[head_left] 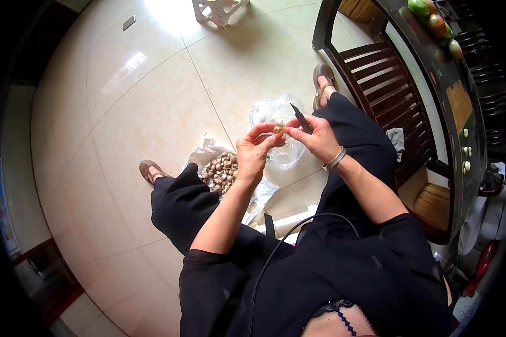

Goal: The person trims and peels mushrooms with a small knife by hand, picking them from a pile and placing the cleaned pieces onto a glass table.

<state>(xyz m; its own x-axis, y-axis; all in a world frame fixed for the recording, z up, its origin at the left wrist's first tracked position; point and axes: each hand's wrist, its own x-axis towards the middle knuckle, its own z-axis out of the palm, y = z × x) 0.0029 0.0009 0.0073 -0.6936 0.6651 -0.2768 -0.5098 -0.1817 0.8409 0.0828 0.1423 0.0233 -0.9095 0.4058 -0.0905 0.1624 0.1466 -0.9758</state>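
Observation:
My left hand (pixel 257 151) pinches a small round pale-brown piece (pixel 278 129) between its fingertips, above the floor between my knees. The fingers of my right hand (pixel 315 137) meet it from the other side. A black knife (pixel 301 118) lies in my right hand, its tip pointing up and away from me. Left of my hands, an open white plastic bag (pixel 205 147) holds many small round brownish pieces (pixel 221 171) that look like the held one; I cannot tell their exact kind. Under my hands stands a clear plastic bag (pixel 284 154), with contents partly hidden.
A dark wooden chair (pixel 385 73) stands at the right, a grey cloth (pixel 396 140) hanging on it. Beyond it, a dark table (pixel 441 73) carries green and reddish fruits (pixel 436 25) and several small pale pieces (pixel 466 150). A plastic stool (pixel 216 12) sits ahead on the tiled floor (pixel 135 112).

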